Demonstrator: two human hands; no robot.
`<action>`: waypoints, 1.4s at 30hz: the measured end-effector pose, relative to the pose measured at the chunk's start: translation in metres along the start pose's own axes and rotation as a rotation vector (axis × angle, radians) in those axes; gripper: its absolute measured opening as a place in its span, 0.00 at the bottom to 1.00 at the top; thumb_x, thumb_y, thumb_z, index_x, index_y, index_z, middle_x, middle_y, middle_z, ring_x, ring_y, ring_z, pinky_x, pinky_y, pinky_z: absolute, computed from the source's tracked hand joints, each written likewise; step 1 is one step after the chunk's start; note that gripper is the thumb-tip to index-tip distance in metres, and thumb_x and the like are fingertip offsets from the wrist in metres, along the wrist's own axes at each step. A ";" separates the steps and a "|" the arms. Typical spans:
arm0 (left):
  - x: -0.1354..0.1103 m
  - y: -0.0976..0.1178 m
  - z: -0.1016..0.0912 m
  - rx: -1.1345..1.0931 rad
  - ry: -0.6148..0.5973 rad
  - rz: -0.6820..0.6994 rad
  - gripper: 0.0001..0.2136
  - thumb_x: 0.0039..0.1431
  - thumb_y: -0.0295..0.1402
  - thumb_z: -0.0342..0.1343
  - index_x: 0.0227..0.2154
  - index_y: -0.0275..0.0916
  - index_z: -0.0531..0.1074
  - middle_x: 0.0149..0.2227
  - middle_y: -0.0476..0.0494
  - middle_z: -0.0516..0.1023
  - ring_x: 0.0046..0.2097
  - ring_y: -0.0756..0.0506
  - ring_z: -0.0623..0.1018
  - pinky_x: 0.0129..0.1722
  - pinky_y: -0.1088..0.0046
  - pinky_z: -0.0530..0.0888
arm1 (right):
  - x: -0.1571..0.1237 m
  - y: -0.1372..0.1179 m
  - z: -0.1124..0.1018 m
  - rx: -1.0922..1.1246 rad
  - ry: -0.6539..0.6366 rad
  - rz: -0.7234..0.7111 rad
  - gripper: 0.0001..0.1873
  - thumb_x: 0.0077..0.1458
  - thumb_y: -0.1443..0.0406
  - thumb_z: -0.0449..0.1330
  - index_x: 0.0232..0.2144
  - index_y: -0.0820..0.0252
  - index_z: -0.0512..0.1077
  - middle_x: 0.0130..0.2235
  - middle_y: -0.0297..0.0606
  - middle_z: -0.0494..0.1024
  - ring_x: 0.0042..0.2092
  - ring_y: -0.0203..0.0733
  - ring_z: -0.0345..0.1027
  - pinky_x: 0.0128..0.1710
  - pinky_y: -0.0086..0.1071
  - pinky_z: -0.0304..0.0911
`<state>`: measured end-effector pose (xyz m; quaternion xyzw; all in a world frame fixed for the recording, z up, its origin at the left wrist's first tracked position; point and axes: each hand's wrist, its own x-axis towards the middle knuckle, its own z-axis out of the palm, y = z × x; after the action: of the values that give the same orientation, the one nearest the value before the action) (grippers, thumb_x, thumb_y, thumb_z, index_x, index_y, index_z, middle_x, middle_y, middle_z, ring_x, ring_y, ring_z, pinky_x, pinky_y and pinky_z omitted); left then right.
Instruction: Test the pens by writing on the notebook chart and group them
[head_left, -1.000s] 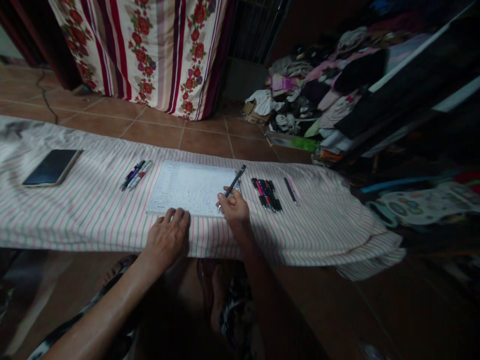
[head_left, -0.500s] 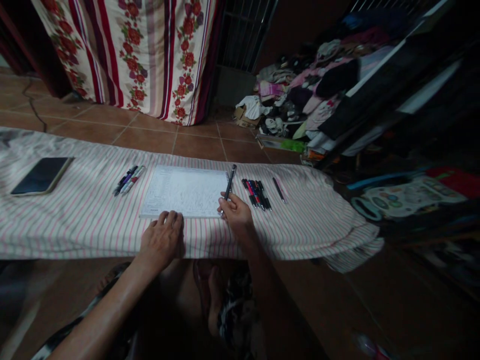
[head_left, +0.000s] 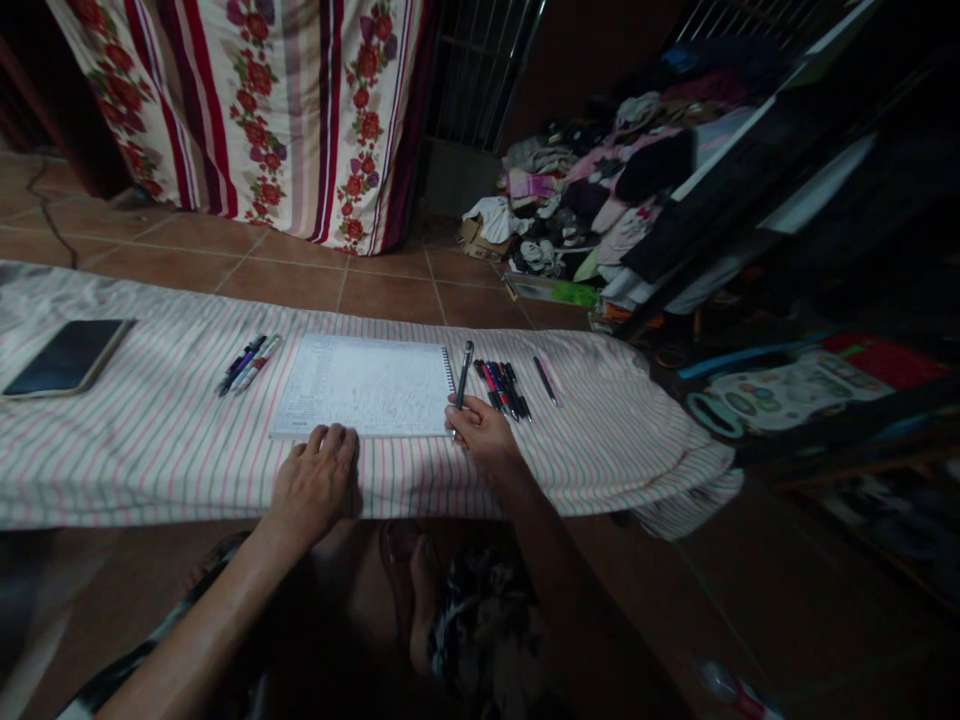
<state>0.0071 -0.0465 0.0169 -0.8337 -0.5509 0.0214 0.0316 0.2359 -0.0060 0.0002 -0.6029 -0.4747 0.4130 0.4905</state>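
Note:
A spiral notebook [head_left: 367, 385] lies open on a pink-striped cloth [head_left: 150, 440] spread over a low surface. My left hand [head_left: 315, 480] rests flat on the cloth, fingertips at the notebook's near edge. My right hand [head_left: 484, 435] pinches a dark pen [head_left: 464, 368] by its lower end, just right of the notebook's spiral. The pen points away from me. Several red and black pens [head_left: 501, 387] lie in a row right of it, and one more pen [head_left: 545, 380] lies farther right.
Three pens [head_left: 247, 362] lie left of the notebook, and a dark phone [head_left: 67, 357] sits at the far left. A floral striped mattress [head_left: 262, 110] stands behind on the tiled floor. A pile of clothes [head_left: 592, 200] and dark shelving fill the right.
My right hand has carried the pen off the notebook page to its right edge, and the pen has turned more upright. The view has shifted a little. My left hand stays put.

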 end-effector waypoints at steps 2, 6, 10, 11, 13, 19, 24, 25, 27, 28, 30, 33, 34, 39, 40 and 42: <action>0.000 0.000 -0.002 -0.002 -0.008 -0.003 0.20 0.60 0.24 0.40 0.55 0.30 0.61 0.53 0.32 0.67 0.53 0.38 0.65 0.45 0.64 0.69 | 0.001 0.006 -0.013 -0.122 0.011 -0.020 0.19 0.43 0.55 0.59 0.34 0.62 0.71 0.19 0.29 0.69 0.20 0.31 0.58 0.19 0.25 0.49; 0.002 0.001 -0.007 -0.007 -0.038 -0.009 0.20 0.60 0.22 0.39 0.54 0.31 0.63 0.52 0.32 0.67 0.51 0.39 0.67 0.43 0.65 0.69 | 0.002 0.015 -0.037 -0.468 0.063 -0.077 0.14 0.46 0.56 0.57 0.29 0.61 0.72 0.18 0.27 0.64 0.21 0.32 0.56 0.22 0.26 0.49; 0.005 0.002 -0.006 -0.012 -0.060 -0.017 0.19 0.60 0.23 0.39 0.53 0.31 0.63 0.50 0.32 0.68 0.51 0.38 0.66 0.41 0.64 0.70 | 0.000 0.013 -0.049 -0.734 0.106 -0.056 0.15 0.48 0.57 0.57 0.35 0.60 0.73 0.20 0.29 0.68 0.25 0.36 0.62 0.26 0.28 0.52; 0.006 0.001 -0.006 -0.014 -0.061 -0.018 0.19 0.60 0.23 0.39 0.53 0.31 0.63 0.50 0.32 0.68 0.51 0.38 0.66 0.41 0.64 0.70 | 0.000 0.012 -0.052 -0.774 0.106 -0.043 0.17 0.49 0.57 0.56 0.39 0.60 0.72 0.22 0.30 0.70 0.27 0.37 0.64 0.27 0.28 0.53; 0.007 0.000 -0.005 -0.023 -0.068 -0.015 0.19 0.60 0.24 0.39 0.53 0.31 0.64 0.49 0.33 0.68 0.51 0.38 0.66 0.40 0.64 0.71 | 0.001 0.009 -0.056 -0.838 0.104 -0.019 0.21 0.50 0.58 0.56 0.45 0.62 0.70 0.25 0.33 0.73 0.31 0.40 0.68 0.30 0.30 0.54; 0.010 0.004 -0.012 -0.012 -0.120 -0.031 0.19 0.60 0.23 0.37 0.50 0.32 0.65 0.48 0.33 0.69 0.50 0.39 0.67 0.37 0.66 0.71 | 0.009 0.007 -0.070 -0.967 0.140 0.001 0.24 0.51 0.59 0.57 0.50 0.62 0.65 0.29 0.36 0.76 0.35 0.43 0.69 0.33 0.31 0.55; 0.008 0.010 -0.014 0.004 -0.125 -0.055 0.20 0.60 0.22 0.37 0.52 0.31 0.64 0.49 0.32 0.68 0.50 0.39 0.67 0.39 0.66 0.71 | 0.016 0.007 -0.066 -1.034 0.126 0.003 0.20 0.53 0.60 0.56 0.47 0.62 0.63 0.31 0.39 0.76 0.36 0.45 0.70 0.33 0.32 0.55; 0.007 0.011 -0.014 0.008 -0.120 -0.059 0.20 0.60 0.22 0.37 0.53 0.32 0.63 0.49 0.32 0.68 0.50 0.39 0.67 0.39 0.66 0.71 | 0.018 0.007 -0.064 -1.048 0.118 -0.002 0.20 0.53 0.60 0.56 0.47 0.62 0.63 0.32 0.40 0.76 0.36 0.45 0.70 0.33 0.33 0.55; 0.007 0.012 -0.011 0.013 -0.114 -0.060 0.20 0.59 0.22 0.38 0.53 0.32 0.63 0.49 0.32 0.68 0.51 0.40 0.67 0.40 0.66 0.71 | 0.022 0.008 -0.062 -1.071 0.112 -0.021 0.19 0.53 0.60 0.56 0.46 0.62 0.63 0.33 0.42 0.76 0.37 0.46 0.70 0.34 0.33 0.55; 0.007 0.011 -0.010 0.015 -0.108 -0.056 0.20 0.59 0.21 0.38 0.53 0.32 0.64 0.49 0.32 0.68 0.51 0.40 0.67 0.40 0.66 0.71 | 0.024 0.008 -0.063 -1.080 0.115 -0.031 0.18 0.53 0.60 0.56 0.46 0.62 0.63 0.34 0.42 0.76 0.37 0.45 0.70 0.34 0.33 0.55; 0.007 0.011 -0.007 0.023 -0.092 -0.045 0.20 0.59 0.21 0.38 0.52 0.31 0.64 0.49 0.31 0.69 0.50 0.39 0.67 0.40 0.65 0.72 | 0.027 0.007 -0.067 -1.090 0.124 -0.057 0.18 0.53 0.60 0.55 0.45 0.62 0.64 0.34 0.42 0.76 0.36 0.45 0.70 0.33 0.33 0.55; 0.006 0.011 -0.002 0.037 -0.060 -0.028 0.20 0.59 0.21 0.37 0.53 0.29 0.64 0.49 0.30 0.69 0.50 0.38 0.67 0.40 0.64 0.72 | 0.033 0.005 -0.080 -1.098 0.155 -0.065 0.16 0.53 0.59 0.55 0.44 0.60 0.65 0.33 0.40 0.77 0.36 0.44 0.70 0.33 0.32 0.55; 0.005 0.011 -0.001 0.041 -0.051 -0.024 0.20 0.59 0.21 0.37 0.53 0.29 0.63 0.49 0.30 0.69 0.50 0.38 0.67 0.40 0.64 0.72 | 0.034 0.004 -0.086 -1.104 0.168 -0.052 0.16 0.53 0.59 0.56 0.44 0.59 0.65 0.32 0.39 0.77 0.36 0.45 0.71 0.33 0.32 0.55; 0.003 0.012 0.002 0.052 -0.024 -0.029 0.20 0.59 0.21 0.38 0.53 0.28 0.64 0.50 0.30 0.68 0.52 0.38 0.66 0.43 0.63 0.71 | 0.041 0.005 -0.114 -1.155 0.229 0.036 0.16 0.53 0.60 0.56 0.43 0.60 0.66 0.35 0.42 0.79 0.39 0.46 0.71 0.35 0.32 0.56; 0.003 0.012 0.002 0.051 -0.029 -0.029 0.20 0.59 0.21 0.38 0.53 0.28 0.64 0.50 0.30 0.68 0.52 0.38 0.66 0.43 0.63 0.71 | 0.042 0.006 -0.119 -1.160 0.242 0.048 0.16 0.53 0.60 0.56 0.43 0.61 0.67 0.36 0.42 0.79 0.40 0.46 0.71 0.35 0.32 0.56; 0.005 0.012 0.002 0.048 -0.042 -0.024 0.21 0.59 0.21 0.38 0.53 0.29 0.63 0.50 0.30 0.69 0.51 0.38 0.66 0.42 0.63 0.71 | 0.044 0.007 -0.125 -1.171 0.256 0.058 0.15 0.53 0.60 0.56 0.43 0.61 0.68 0.36 0.42 0.79 0.40 0.45 0.71 0.35 0.32 0.57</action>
<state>0.0195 -0.0468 0.0142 -0.8255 -0.5607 0.0516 0.0404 0.3664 0.0116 0.0140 -0.8307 -0.5436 0.0201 0.1186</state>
